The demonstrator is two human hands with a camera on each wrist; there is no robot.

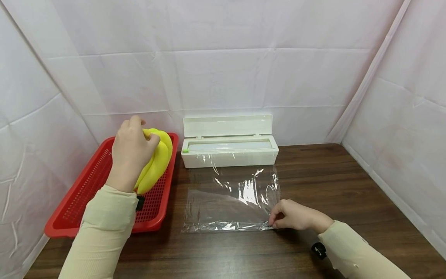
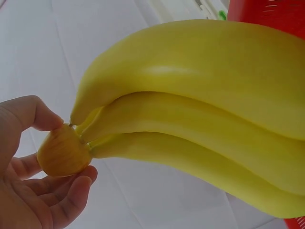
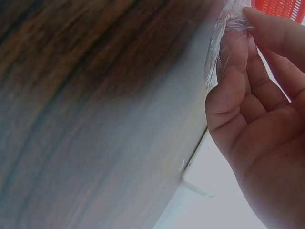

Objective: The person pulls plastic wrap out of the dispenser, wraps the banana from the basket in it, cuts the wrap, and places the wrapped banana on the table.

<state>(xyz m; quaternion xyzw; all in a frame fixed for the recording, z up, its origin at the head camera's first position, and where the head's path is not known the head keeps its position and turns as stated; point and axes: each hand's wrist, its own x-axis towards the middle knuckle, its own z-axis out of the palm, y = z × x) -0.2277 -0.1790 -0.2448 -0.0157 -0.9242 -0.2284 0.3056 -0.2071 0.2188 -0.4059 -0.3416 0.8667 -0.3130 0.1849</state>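
My left hand (image 1: 130, 153) grips a bunch of yellow bananas (image 1: 156, 164) by its stem end, over the red basket. In the left wrist view, thumb and fingers close around the brownish stem (image 2: 64, 151), and the bananas (image 2: 190, 105) hang away from it. My right hand (image 1: 296, 215) pinches the near right corner of a clear sheet of plastic wrap (image 1: 230, 201). The wrap stretches from the white dispenser box (image 1: 230, 158) toward me over the table. The right wrist view shows the bunched wrap (image 3: 233, 24) between the thumb and fingers of the right hand (image 3: 267, 109).
A red perforated basket (image 1: 59, 228) stands at the left of the dark wooden table (image 1: 324, 174). The dispenser's lid (image 1: 228, 126) is raised at the back. White cloth walls (image 1: 223, 77) rise behind and on both sides.
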